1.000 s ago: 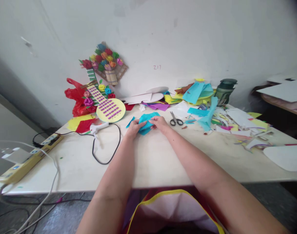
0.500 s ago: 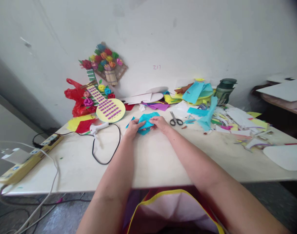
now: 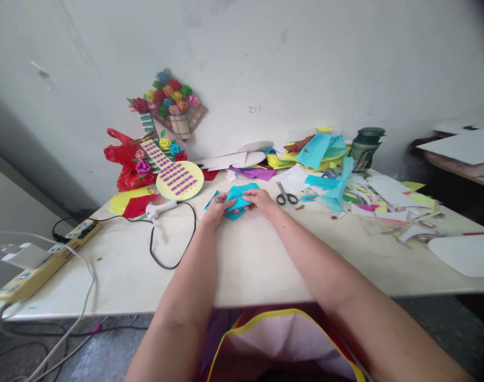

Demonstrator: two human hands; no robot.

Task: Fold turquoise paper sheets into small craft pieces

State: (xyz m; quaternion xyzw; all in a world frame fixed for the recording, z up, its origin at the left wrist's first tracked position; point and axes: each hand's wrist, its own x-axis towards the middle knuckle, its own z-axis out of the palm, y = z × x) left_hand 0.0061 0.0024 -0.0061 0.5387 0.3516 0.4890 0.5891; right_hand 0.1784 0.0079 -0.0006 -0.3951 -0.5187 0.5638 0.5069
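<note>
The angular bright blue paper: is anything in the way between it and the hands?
Nothing visible is: the left hand and right hand both have a grip on the angular bright blue paper. The black-handled metal scissors lie off to the right, the white glue gun off to the left.

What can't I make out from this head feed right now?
Head view: underside of the held blue paper, hidden by its upper face, the left hand and right hand.
Head view: markings on the green bottle, too small and blurred to read.
Head view: rest of the white board, cut off by the right edge.
</note>
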